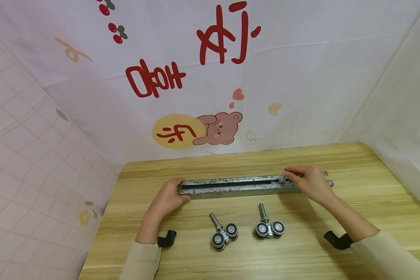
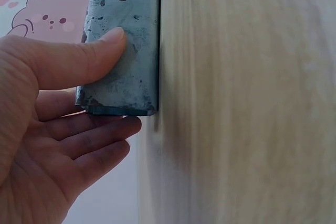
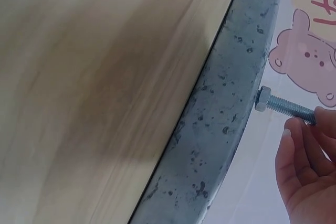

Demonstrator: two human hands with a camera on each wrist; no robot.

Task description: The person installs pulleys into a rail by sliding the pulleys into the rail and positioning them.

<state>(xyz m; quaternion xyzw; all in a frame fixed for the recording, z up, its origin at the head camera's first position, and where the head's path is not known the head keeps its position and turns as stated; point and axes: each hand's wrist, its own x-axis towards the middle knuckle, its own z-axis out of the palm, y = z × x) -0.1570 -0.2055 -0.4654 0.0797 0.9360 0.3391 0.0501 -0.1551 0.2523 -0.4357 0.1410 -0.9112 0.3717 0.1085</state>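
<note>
A grey metal channel rail (image 1: 227,191) with worn, spotted sides lies across the wooden table, its slot facing up. My left hand (image 1: 168,197) grips the rail's left end, and in the left wrist view the thumb presses the side of the rail (image 2: 123,40). Near the rail's right end, my right hand (image 1: 313,183) pinches an upright threaded bolt (image 1: 282,177) standing out of the slot. The right wrist view shows a hex nut (image 3: 263,99) at the bolt's base, against the rail (image 3: 226,93). Whatever the bolt joins inside the rail is hidden.
Two roller trolleys with threaded bolts lie in front of the rail, a left one (image 1: 224,235) and a right one (image 1: 270,228). A black elbow-shaped piece (image 1: 167,238) lies by the left forearm, another black bent piece (image 1: 337,240) by the right. A printed cloth (image 1: 301,77) hangs behind the table.
</note>
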